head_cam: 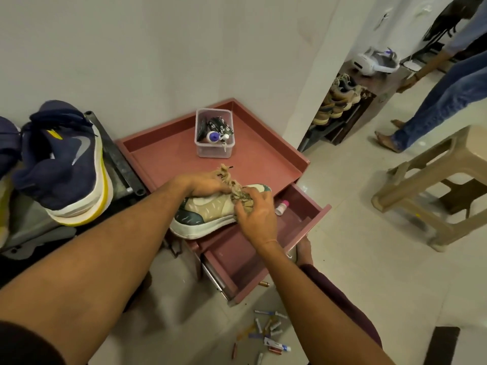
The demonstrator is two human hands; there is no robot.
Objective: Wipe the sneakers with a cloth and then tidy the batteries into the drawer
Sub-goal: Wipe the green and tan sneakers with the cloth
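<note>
Left hand [204,183] grips sneaker [205,214], fingertips hidden under cloth [238,194]; right hand [254,216] clutches cloth; batteries [268,329], lower centre, blurred.

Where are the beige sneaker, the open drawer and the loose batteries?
beige sneaker [210,209], head view, side panel.
open drawer [232,263], head view, bare inner floor.
loose batteries [274,325], head view, one cell on floor.

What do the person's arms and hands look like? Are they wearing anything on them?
Both forearms are bare. A dark sleeve covers the left arm higher up. The left hand and right hand show no gloves, rings or watch. A thin thread seems to circle the right wrist.
</note>
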